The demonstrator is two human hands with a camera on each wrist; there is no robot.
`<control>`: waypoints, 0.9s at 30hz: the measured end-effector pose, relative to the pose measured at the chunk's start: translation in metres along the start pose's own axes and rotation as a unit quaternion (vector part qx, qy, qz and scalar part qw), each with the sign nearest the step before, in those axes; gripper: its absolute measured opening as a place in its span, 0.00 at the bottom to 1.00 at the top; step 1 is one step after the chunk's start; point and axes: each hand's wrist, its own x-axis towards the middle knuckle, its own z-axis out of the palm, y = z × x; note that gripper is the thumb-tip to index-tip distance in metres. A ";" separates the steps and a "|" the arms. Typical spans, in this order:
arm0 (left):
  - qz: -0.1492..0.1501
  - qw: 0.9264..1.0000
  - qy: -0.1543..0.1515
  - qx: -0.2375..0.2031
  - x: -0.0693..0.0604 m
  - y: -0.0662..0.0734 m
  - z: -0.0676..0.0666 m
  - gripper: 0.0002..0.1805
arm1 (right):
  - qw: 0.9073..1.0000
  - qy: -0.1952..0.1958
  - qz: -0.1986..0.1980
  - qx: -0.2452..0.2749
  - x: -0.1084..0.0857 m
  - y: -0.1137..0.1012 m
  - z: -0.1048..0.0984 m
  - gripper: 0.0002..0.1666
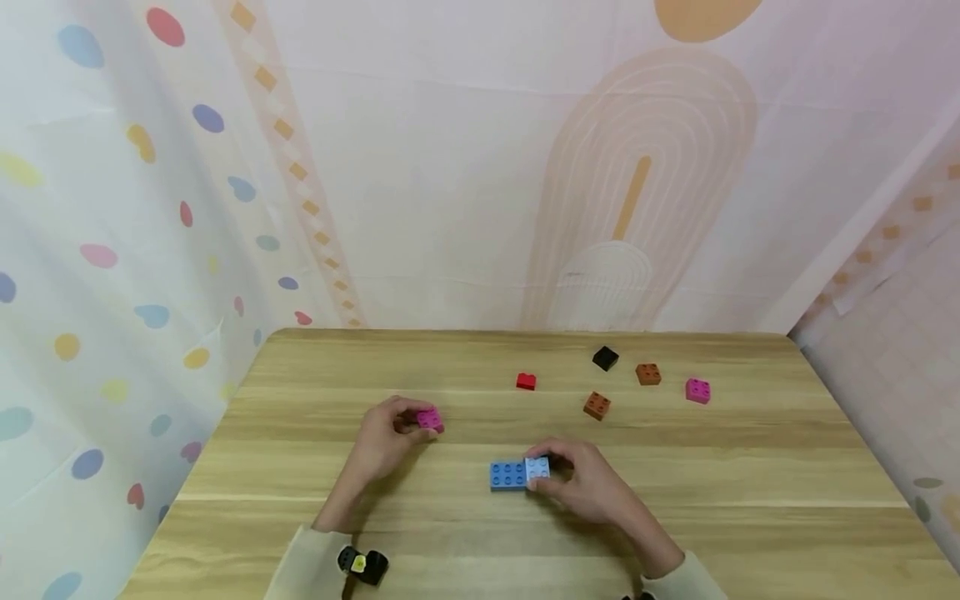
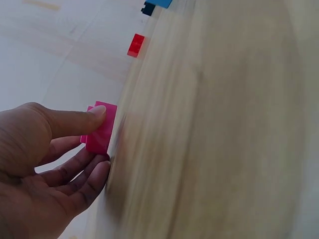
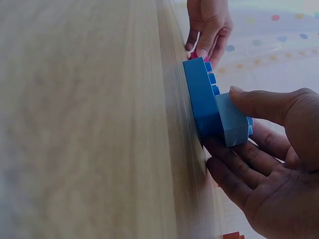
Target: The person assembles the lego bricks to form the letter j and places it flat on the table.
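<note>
My left hand (image 1: 384, 440) pinches a magenta building brick (image 1: 430, 418) between thumb and fingers, at the left of the wooden table. In the left wrist view the thumb presses one side of that brick (image 2: 102, 130), low over the wood. Toward the table's middle, my right hand (image 1: 590, 485) pinches a light blue brick (image 1: 537, 468). This one sits on the right end of a longer blue brick (image 1: 507, 476), whose studs stay bare on the left. The right wrist view shows the light blue brick (image 3: 233, 119) stacked on the blue one (image 3: 201, 94), fingertips beside both.
Beyond the hands lie a small red brick (image 1: 527, 382), a black brick (image 1: 605, 358), two orange-brown bricks (image 1: 597, 406) and another magenta brick (image 1: 697, 391). A patterned curtain (image 1: 450, 208) hangs behind the table's (image 1: 337, 358) far edge.
</note>
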 end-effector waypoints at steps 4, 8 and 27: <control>-0.001 1.000 -0.008 -0.007 -0.001 0.005 0.004 0.18 | 1.000 0.002 0.000 0.001 0.000 -0.001 -0.001 0.14; -0.004 1.000 -0.017 -0.012 -0.004 0.011 0.007 0.19 | 1.000 0.001 -0.002 0.002 0.000 -0.001 -0.001 0.14; 0.042 0.997 -0.048 -0.048 -0.017 0.026 0.024 0.17 | 1.000 -0.001 -0.001 0.007 -0.001 -0.001 -0.001 0.14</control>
